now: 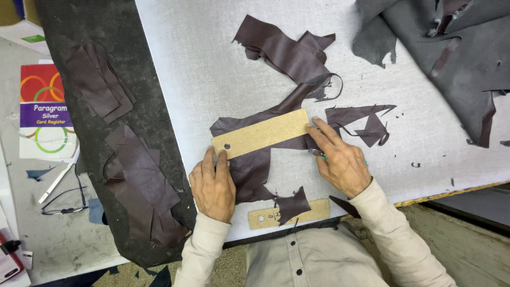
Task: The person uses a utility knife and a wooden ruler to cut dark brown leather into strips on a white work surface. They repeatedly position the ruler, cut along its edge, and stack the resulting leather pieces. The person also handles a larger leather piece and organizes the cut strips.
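Pinning the tan card template (260,134) flat on the dark brown leather piece (249,167), near the worktop's (202,69) near edge, the left hand (212,183) presses its left end with flat fingers; the right hand (340,159) grips a small cutting tool (317,153) at the template's right end. Steady pressure likely keeps the edge true. Leather scraps (289,50) lie farther off, a second template (289,213) nearer, cut strips (141,183) and spectacles (66,204) left.

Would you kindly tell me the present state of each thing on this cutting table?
Cardboard template: flat on leather, pinned at both ends.
Dark brown leather piece: spread under template, partly cut.
Left hand: pressing template's left end.
Right hand: at template's right end, gripping a thin tool.
Second template: lying unused, partly covered.
Eyeglasses: lying aside.
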